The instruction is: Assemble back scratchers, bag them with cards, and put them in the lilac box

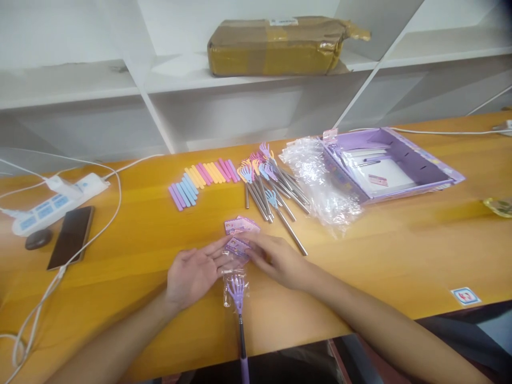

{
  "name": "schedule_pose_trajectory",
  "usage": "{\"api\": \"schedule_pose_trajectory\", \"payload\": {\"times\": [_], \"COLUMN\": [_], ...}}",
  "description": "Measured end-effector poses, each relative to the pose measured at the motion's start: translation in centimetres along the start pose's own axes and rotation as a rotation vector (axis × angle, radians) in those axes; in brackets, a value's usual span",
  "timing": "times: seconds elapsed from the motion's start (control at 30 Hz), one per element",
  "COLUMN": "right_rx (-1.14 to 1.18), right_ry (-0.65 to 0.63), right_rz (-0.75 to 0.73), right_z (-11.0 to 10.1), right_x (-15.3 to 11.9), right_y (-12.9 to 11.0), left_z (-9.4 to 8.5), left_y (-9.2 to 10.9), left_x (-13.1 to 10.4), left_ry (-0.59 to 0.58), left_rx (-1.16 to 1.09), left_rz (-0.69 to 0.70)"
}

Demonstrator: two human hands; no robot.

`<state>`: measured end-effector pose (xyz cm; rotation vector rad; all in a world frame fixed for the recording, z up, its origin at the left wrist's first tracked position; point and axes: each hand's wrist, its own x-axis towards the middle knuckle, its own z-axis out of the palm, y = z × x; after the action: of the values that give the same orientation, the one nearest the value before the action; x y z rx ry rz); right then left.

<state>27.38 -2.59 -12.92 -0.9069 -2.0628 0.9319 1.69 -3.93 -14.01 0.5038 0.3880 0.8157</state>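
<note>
Card (237, 246) seems mid-positioning at centre: left hand (196, 274) open, palm up, at eight o'clock; purple scratcher (237, 292), head in clear plastic, at six; right hand (278, 258) curving over the card from three, grip unclear. The next move likely calls for a sure pinch. Phone (72, 237) lies at nine, sticks (194, 178) at eleven; loose scratchers (264, 170) at one and plastic bags (320, 176) at two crowd reaching.
</note>
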Motion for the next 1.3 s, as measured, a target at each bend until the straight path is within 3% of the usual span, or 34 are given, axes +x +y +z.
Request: {"api": "schedule_pose_trajectory", "payload": {"times": [0.43,0.73,1.2,1.3], "right_rx": [0.095,0.106,0.2,0.19], "right_ry": [-0.09,-0.146,-0.139,-0.079], "right_rz": [0.118,0.088,0.142,0.154], "right_z": [-0.4,-0.3,0.0,0.1], "right_x": [0.2,-0.1,-0.8,-0.7], "right_y": [-0.3,-1.0,-1.2,-1.1], "left_z": [0.7,0.8,1.2,1.2], "left_y": [0.2,0.2,0.2,0.1], "left_x": [-0.2,-0.5,-0.6,-0.7], "left_ry": [-0.032,-0.088,-0.054,-0.055], "left_rx": [0.015,0.019,0.146,0.149], "left_rz": [-0.08,-0.132,-0.036,-0.034]}}
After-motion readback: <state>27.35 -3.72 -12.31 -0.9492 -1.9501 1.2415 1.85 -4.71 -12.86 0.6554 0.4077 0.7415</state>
